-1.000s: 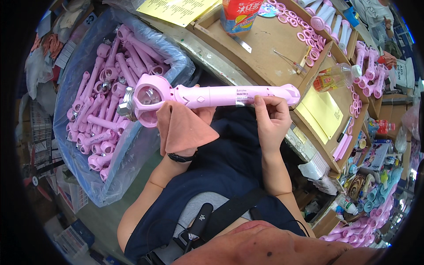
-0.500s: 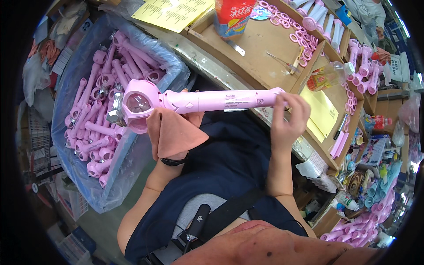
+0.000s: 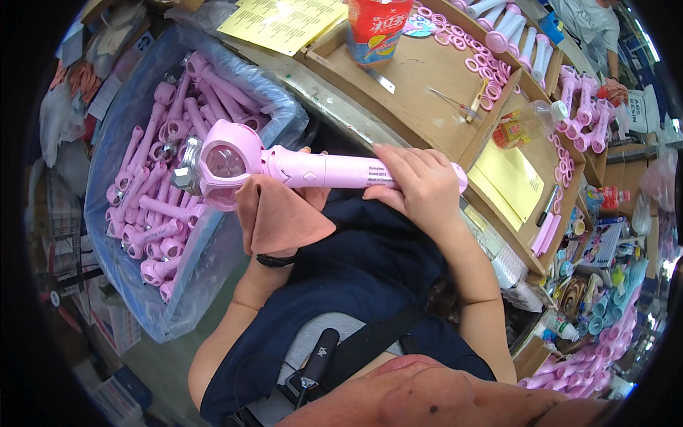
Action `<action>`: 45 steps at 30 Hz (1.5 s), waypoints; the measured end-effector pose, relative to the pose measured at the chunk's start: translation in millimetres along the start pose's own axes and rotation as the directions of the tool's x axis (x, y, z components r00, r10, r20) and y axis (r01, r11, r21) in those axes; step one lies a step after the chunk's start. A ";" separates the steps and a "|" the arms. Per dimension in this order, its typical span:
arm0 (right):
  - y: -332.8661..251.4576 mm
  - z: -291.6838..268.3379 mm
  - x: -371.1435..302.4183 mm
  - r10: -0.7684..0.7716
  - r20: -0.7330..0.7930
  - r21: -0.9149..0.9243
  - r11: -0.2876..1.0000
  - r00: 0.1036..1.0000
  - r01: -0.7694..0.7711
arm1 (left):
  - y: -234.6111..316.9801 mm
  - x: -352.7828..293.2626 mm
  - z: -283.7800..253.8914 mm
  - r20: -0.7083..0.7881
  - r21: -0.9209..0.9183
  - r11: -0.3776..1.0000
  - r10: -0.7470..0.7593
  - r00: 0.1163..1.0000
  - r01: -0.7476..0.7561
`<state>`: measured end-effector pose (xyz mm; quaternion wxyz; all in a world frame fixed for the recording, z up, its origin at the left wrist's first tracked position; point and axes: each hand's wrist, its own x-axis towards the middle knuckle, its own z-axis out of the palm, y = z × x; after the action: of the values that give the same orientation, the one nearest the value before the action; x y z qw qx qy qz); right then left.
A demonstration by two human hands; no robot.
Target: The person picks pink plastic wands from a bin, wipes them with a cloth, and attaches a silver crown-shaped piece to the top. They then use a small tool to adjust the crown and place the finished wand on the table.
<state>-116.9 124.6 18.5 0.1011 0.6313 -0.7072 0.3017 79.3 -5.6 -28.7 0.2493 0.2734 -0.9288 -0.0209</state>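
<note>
A pink toy wand point(image 3: 299, 167) lies nearly level in front of me, with a clear bubble in its round head and a shiny silver faceted piece at its left tip. From below, my left hand point(image 3: 314, 199) is closed around the wand just behind the head. An orange-pink cloth point(image 3: 281, 217) hangs over that hand and hides much of it. My right hand point(image 3: 420, 185) wraps round the far end of the handle, where dark print shows. Part of the handle's end sticks out past the fingers.
To the left, a bin lined with blue plastic point(image 3: 192, 274) holds many similar wands. A wooden tray point(image 3: 413, 92) on the bench carries pink rings, a screwdriver point(image 3: 455, 103), a red drink carton point(image 3: 377, 32) and a plastic bottle point(image 3: 530, 122). Yellow sheets point(image 3: 281, 21) lie nearby.
My right hand has moved from a light fingertip touch at the handle's end to a full grip farther left on it. The handle's right end has dipped slightly.
</note>
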 end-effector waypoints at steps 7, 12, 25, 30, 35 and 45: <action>16.6 -20.8 -10.7 0.231 0.414 -0.181 0.969 0.880 -0.168 | -0.7 5.7 -10.0 0.002 -0.172 0.974 -0.150 0.989 0.148; -16.3 -2.4 -14.4 0.044 0.191 0.138 0.988 0.981 -0.071 | -11.8 -0.7 12.5 0.352 -0.678 0.660 -0.095 0.931 0.323; -53.5 47.7 -40.9 0.597 0.270 0.643 0.472 0.755 -0.603 | 10.2 53.9 -23.5 0.447 -0.877 -0.208 -0.020 0.895 0.433; -49.7 50.4 -41.1 0.590 0.434 0.882 -0.123 0.681 -0.455 | 18.2 58.2 -13.9 0.492 -0.432 -0.749 0.271 0.827 0.503; -45.9 48.1 -38.2 0.520 0.445 0.865 -0.041 0.729 -0.499 | -1.1 22.3 36.5 0.543 -0.580 -0.661 0.122 0.831 0.476; -38.0 56.1 -46.8 0.483 0.488 0.857 -0.111 0.727 -0.503 | -13.6 6.6 82.9 0.458 -0.835 -0.366 -0.053 0.887 0.410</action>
<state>-58.8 131.6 -39.4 -0.4580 0.2273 -0.5104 0.6914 42.0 -28.6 -100.6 0.2481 0.1440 -0.4662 -0.8369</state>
